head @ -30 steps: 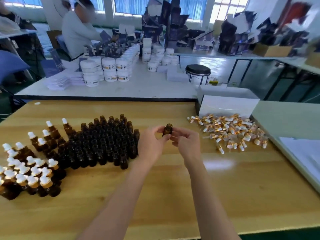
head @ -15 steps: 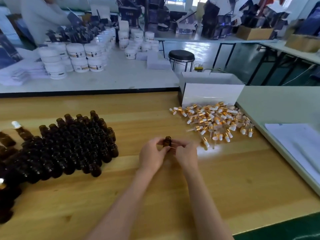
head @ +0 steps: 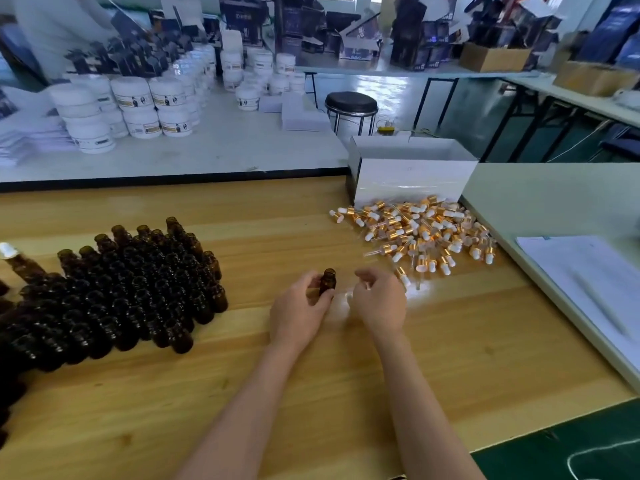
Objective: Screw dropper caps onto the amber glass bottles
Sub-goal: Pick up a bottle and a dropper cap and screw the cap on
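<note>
We hold one amber bottle (head: 327, 281) upright just over the wooden table (head: 311, 403), near its middle, with the threaded mouth bare. Our left hand (head: 300, 315) grips it low on the body, thumb and fingers curled round the glass. Our right hand (head: 381, 301) sits just beside the bottle without touching it, fingers curled inward. A pale blur lies at its fingertips, and we cannot tell whether they pinch a dropper or hold nothing.

Near that hand, to the right, lies the loose pile of dropper caps (head: 419, 233), gold collars and white bulbs, spilled in front of a white box (head: 412, 174). To the left stands the packed block of uncapped bottles (head: 138, 289), and one capped bottle (head: 12, 252) shows at the far left edge.

We judge this to be the start of one capping: the bottle is ready and the cap is not yet on. The next move calls for a cap in our right fingers. Its glass tube must go straight down into the narrow mouth and the collar must sit square on the threads before we turn it, while the left hand holds the bottle against the twist. A tilted start would likely cross the thread.
</note>
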